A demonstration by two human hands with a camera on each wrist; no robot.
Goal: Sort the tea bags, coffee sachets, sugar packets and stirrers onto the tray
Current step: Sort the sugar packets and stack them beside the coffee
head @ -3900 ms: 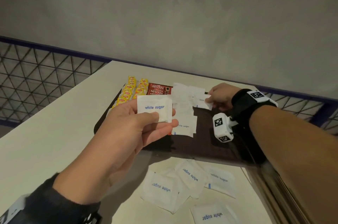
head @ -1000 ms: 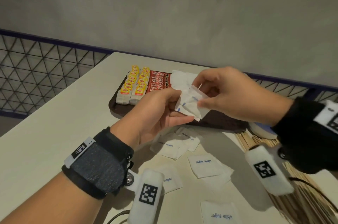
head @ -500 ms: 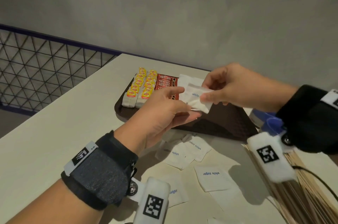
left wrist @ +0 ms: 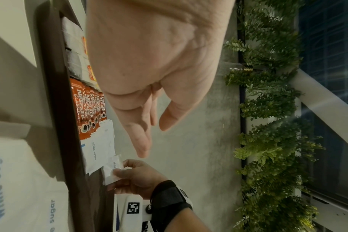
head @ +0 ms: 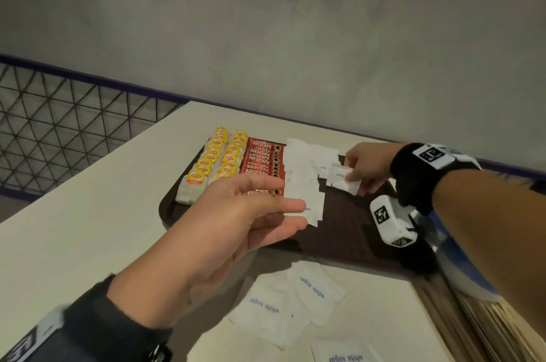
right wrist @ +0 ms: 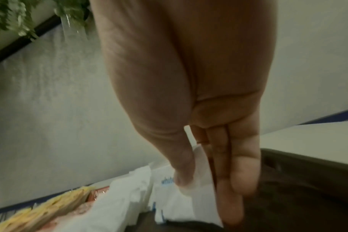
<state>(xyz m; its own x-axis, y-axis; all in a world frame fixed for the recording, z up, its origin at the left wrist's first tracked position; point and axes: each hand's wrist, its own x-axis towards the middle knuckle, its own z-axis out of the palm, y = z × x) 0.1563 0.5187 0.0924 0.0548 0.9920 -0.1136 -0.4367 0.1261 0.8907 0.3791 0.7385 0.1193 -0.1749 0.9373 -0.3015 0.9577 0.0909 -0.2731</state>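
- Head view: the dark brown tray [head: 348, 231] sits on the pale bench [head: 88, 214]. From its left side there are two rows of yellow-tagged tea bags [head: 212, 159], then a stack of red coffee sachets [head: 261, 159], then a column of white sugar packets [head: 304, 178].
- The right hand [head: 367, 168] is over the tray's far right part, thumb and fingers pinching one sugar packet [head: 342, 180] just beside the column. Can't tell if the packet touches the tray yet.
- The left hand [head: 236, 223] hovers over the tray's near edge, fingers relaxed and straight-ish, holding nothing.
- More loose packets [head: 292, 299] printed "white sugar" lie on the bench in front of the tray, and a bundle of wooden stirrers [head: 487, 320] lies on the bench at the right.
- Left wrist view: the left hand [left wrist: 153, 66] is empty, its fingers [left wrist: 139, 138] loose and apart from the thumb. Past them the right hand [left wrist: 137, 179] grips the sugar packet [left wrist: 110, 169] right above the tray [left wrist: 56, 78], next to the coffee sachets [left wrist: 87, 106].
- Right wrist view: pretty blurry, but the right hand [right wrist: 189, 94] has its thumb pressed on the sugar packet [right wrist: 199, 177] against the fingers [right wrist: 228, 196], with the tray [right wrist: 298, 180] below and the packet column [right wrist: 129, 196] and tea bags [right wrist: 50, 207] off to the side.
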